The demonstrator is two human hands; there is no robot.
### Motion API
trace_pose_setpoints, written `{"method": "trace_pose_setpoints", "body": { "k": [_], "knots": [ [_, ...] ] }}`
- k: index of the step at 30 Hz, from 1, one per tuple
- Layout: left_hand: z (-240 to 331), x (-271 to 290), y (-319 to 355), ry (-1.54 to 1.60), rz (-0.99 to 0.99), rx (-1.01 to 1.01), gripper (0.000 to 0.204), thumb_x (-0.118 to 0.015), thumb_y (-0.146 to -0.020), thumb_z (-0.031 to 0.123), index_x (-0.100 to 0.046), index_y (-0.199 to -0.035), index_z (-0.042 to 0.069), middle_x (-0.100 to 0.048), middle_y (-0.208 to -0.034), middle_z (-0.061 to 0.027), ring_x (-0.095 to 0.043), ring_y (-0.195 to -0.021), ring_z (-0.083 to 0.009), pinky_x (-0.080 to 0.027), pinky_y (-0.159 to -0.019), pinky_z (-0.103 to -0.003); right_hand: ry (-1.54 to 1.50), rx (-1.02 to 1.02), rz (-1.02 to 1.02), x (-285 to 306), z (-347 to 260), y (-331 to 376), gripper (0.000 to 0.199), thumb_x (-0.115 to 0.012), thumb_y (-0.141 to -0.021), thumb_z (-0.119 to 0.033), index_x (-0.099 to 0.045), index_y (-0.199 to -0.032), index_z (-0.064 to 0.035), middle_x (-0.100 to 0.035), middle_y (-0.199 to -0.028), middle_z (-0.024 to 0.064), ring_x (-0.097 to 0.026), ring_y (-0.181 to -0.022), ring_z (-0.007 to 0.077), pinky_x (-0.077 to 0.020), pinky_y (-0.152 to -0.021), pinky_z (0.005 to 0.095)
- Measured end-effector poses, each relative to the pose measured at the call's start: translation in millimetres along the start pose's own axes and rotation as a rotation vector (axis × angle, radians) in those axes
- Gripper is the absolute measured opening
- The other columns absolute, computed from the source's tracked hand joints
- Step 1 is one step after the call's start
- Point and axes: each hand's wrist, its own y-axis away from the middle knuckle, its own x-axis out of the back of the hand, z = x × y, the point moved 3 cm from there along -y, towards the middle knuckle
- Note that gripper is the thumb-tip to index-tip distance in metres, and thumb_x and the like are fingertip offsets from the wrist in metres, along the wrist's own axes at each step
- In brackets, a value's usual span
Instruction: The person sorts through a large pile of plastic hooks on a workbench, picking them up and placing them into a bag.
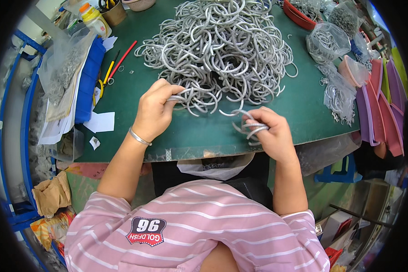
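At a green table (204, 136), a worker's right hand (269, 133) is closed around several silver rings (250, 127) looped over its fingers. Just left, the left hand (154, 111) pinches one ring (179, 96) at the edge of the pile (217, 50) heaped directly beyond both hands. Bagged rings (326, 43) lie farther right.

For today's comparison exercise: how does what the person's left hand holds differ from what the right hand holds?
The left hand pinches one silver ring at the edge of the big pile; the right hand carries several rings looped over its fingers. The left hand's ring touches the pile; the right hand's rings are clear of it. Both are the same open silver rings.
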Motion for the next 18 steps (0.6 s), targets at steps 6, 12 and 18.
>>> {"method": "trace_pose_setpoints", "body": {
  "k": [6,12,18],
  "knots": [
    [-17.6,-31.8,3.3,0.552,0.024,0.538,0.010,-0.053,-0.089,-0.007,-0.059,-0.097,-0.004,-0.064,-0.090,-0.0075,-0.065,-0.077,-0.0108,-0.055,-0.069,-0.025,-0.611,0.147,0.197,-10.7,21.4,-4.0,0.009,-0.056,-0.090,0.002,-0.060,-0.097,-0.0003,-0.065,-0.091,0.0077,-0.063,-0.083,0.0179,-0.0501,-0.082,0.0297],
    [28.3,-23.7,10.5,0.044,0.036,-0.380,0.027,-0.061,-0.068,-0.016,-0.063,-0.089,0.002,-0.064,-0.086,-0.0129,-0.064,-0.078,-0.0272,-0.053,-0.068,-0.032,-0.610,0.293,0.374,-19.0,19.6,-17.0,0.021,-0.053,-0.084,0.009,-0.057,-0.103,-0.0005,-0.066,-0.086,0.0090,-0.065,-0.083,0.0211,-0.0517,-0.080,0.0292],
    [1.1,-1.2,13.8,0.738,0.117,0.144,0.004,-0.054,-0.092,-0.002,-0.056,-0.094,0.001,-0.065,-0.105,-0.0130,-0.065,-0.094,-0.0203,-0.052,-0.083,-0.030,-0.416,0.162,0.300,6.0,-1.4,-4.8,0.025,-0.069,-0.082,0.000,-0.061,-0.105,-0.0007,-0.061,-0.075,0.0020,-0.060,-0.066,0.0095,-0.0469,-0.059,0.0214]
  ]
}}
